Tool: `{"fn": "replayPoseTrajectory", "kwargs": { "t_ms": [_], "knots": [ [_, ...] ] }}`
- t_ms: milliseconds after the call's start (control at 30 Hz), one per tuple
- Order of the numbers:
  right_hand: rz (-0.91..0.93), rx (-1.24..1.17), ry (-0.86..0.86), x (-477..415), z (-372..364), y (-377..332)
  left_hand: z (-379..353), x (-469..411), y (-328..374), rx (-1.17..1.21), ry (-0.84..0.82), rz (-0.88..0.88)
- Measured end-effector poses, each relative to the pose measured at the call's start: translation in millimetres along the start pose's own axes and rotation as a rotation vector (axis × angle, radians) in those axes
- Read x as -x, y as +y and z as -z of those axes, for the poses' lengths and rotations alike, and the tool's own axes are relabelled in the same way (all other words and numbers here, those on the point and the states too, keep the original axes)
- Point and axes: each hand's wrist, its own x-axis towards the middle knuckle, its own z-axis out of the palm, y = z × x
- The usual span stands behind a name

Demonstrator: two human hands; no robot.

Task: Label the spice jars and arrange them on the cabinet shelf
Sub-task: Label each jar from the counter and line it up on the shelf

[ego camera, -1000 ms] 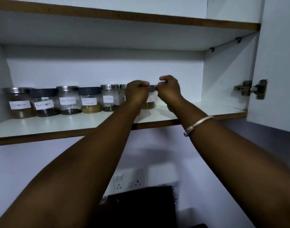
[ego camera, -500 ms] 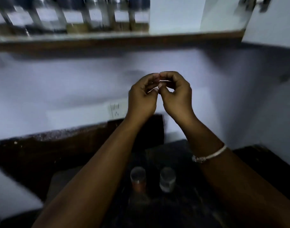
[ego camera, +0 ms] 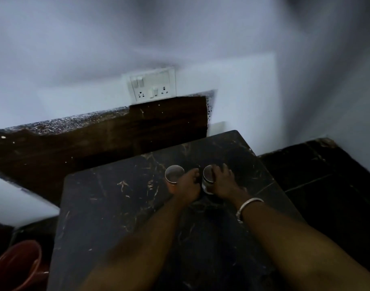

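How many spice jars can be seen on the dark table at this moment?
2. The left jar stands on the table beside the left hand; the right hand grips the right jar. The arms may hide others.

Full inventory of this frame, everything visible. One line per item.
left jar: 1, clear, metal lid, reddish contents, on table
right jar: 1, clear, metal lid, on table
table: 1, black marbled, centre
board: 1, dark brown, against wall
socket plate: 1, white, on wall
vessel: 1, red, bottom left
bracelet: 1, silver, right wrist
left hand: 1, against left jar, grip unclear
right hand: 1, fingers curled on right jar
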Motion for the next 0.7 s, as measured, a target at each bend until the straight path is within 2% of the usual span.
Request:
{"fn": "replayPoseTrajectory", "kwargs": {
  "t_ms": [133,300,367,467,567,700],
  "knots": [
    [0.097,-0.234,0.173,-8,-14,12,-8,-13,-17,0.034,-0.025,-0.003],
    [0.157,-0.387,0.213,-10,-11,13,-3,-15,-14,0.111,-0.038,0.022],
    [0.122,-0.535,0.142,-5,4,7,7,-13,-5,0.172,-0.024,0.028],
    [0.114,-0.718,0.049,16,43,-9,37,-4,26,0.317,-0.030,-0.015],
    [0.223,-0.863,0.094,46,87,-33,74,16,72,0.493,-0.116,-0.123],
    [0.358,-1.186,0.192,93,153,-80,117,51,144,0.534,-0.032,-0.294]
  ]
}}
